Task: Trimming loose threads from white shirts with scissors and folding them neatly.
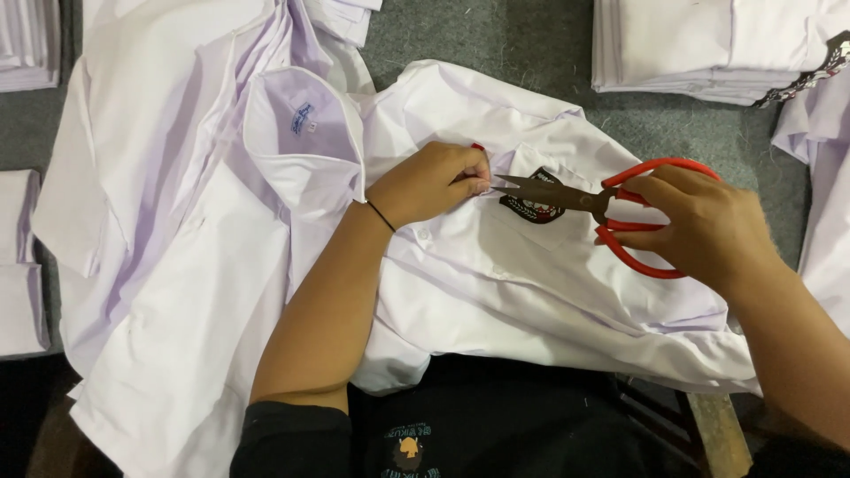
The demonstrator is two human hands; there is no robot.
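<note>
Nearest the camera lies the person's dark top, and over the lap spreads a white shirt (496,292), its hem hanging off the near edge of the counter (531,53). On it the left hand (434,181) is closed, fingertips pinching a small bit of fabric or thread just left of the shirt's dark embroidered badge (531,210); a thin black band circles that wrist. The right hand (704,226) grips red-handled scissors (611,208), fingers through the loops, the dark blades slightly parted and pointing left across the badge toward the pinched spot. To the left, more white shirts (177,177) lie loosely heaped, one collar turned up. Farther back, on the grey counter, sits a stack of folded white shirts (708,44).
</note>
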